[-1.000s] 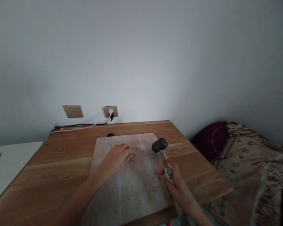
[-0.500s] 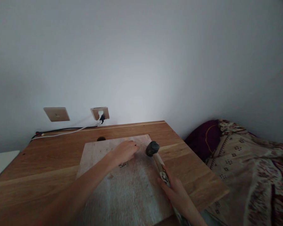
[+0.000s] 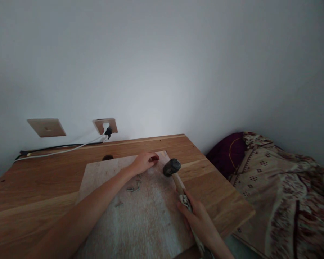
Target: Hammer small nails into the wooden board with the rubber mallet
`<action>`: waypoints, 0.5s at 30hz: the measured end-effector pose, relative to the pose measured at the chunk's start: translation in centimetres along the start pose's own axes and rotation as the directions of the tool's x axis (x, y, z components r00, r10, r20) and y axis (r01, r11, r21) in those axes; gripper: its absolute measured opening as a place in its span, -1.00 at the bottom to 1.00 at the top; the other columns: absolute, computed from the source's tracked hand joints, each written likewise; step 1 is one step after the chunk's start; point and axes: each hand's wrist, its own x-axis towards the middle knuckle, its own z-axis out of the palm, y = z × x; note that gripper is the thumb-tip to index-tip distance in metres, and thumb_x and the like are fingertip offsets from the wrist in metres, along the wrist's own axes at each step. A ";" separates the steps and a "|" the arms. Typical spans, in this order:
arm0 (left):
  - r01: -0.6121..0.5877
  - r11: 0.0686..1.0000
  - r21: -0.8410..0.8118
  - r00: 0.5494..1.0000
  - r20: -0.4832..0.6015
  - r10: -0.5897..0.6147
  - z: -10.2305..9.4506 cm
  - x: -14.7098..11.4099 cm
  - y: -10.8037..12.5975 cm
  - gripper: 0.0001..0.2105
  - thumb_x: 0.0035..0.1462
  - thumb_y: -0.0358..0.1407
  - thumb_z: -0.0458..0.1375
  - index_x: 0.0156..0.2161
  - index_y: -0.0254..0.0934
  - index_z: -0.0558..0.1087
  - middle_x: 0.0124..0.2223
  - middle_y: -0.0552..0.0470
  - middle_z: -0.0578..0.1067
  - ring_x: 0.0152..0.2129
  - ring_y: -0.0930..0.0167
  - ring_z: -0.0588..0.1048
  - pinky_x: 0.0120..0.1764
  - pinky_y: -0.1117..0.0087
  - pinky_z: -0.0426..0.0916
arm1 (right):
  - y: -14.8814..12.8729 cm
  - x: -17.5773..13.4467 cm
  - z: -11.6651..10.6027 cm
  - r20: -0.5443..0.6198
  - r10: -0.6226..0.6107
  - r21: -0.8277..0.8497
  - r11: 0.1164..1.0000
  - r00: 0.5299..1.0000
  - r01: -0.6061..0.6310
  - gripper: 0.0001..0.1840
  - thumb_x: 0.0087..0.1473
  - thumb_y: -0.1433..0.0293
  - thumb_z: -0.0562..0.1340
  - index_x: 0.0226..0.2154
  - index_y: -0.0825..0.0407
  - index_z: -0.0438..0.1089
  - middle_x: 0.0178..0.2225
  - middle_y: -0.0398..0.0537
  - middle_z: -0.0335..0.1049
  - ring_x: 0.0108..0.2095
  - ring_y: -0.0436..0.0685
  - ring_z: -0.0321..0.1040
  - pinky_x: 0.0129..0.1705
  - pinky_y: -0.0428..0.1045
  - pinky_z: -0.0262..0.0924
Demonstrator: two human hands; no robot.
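Observation:
My right hand is wrapped round the wooden handle of a hammer, its dark, blocky head raised near the right edge of a pale wooden board. Close to the board's far right corner, my left hand has thumb and fingers curled together in a pinch. Whatever may be between those fingertips is too small to make out. Several small metal nails lie loose on the board, below the left wrist.
The board rests on a wooden table against a white wall. Cables run along the back edge to a wall socket. Right of the table lie patterned bedding and a purple cushion.
The view has shifted slightly to the right. My left hand has moved nearer the board's far right corner, and more of the loose nails show. The hammer stays in my right hand.

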 end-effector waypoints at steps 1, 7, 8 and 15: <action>-0.003 1.000 0.000 1.000 0.000 0.003 0.0 -0.1 0.0 -0.81 0.16 -0.46 0.24 -0.14 -0.28 0.62 -0.19 -0.01 0.66 -0.27 0.36 0.59 -0.13 0.39 0.42 | -0.1 0.0 -0.1 0.006 0.000 0.004 1.000 1.000 0.000 -0.16 0.13 0.00 0.20 0.30 0.20 0.25 -0.65 -0.27 0.24 -0.69 0.07 0.24 -0.67 -0.09 0.10; -0.028 1.000 0.001 1.000 0.002 0.028 0.0 0.0 -0.1 -0.81 0.13 -0.49 0.23 -0.17 -0.28 0.63 -0.20 -0.01 0.66 -0.28 0.37 0.59 -0.15 0.41 0.42 | -1.5 0.3 -0.8 0.199 0.046 0.090 0.994 0.979 -0.065 -0.13 0.11 0.02 0.18 0.33 0.16 0.11 -0.68 -0.37 0.17 -0.75 0.00 0.11 -0.72 -0.14 0.05; -0.034 0.999 0.007 0.999 -0.003 0.034 0.1 0.0 -0.2 -0.80 0.12 -0.51 0.23 -0.18 -0.28 0.63 -0.20 -0.01 0.66 -0.27 0.37 0.59 -0.15 0.41 0.42 | -1.7 0.4 -0.9 0.218 0.054 0.091 0.993 0.974 -0.076 -0.14 0.12 0.05 0.18 0.33 0.16 0.09 -0.69 -0.38 0.17 -0.75 0.00 0.09 -0.73 -0.14 0.03; -0.097 0.995 0.031 0.995 0.008 0.097 0.2 0.1 -0.7 -0.77 0.11 -0.52 0.21 -0.17 -0.27 0.65 -0.19 -0.03 0.66 -0.24 0.35 0.60 -0.12 0.40 0.42 | -1.3 0.7 -0.7 0.169 0.040 0.133 0.989 0.985 -0.063 -0.30 0.17 0.13 0.17 0.27 0.12 0.19 -0.71 -0.39 0.13 -0.78 -0.02 0.03 -0.75 -0.16 -0.08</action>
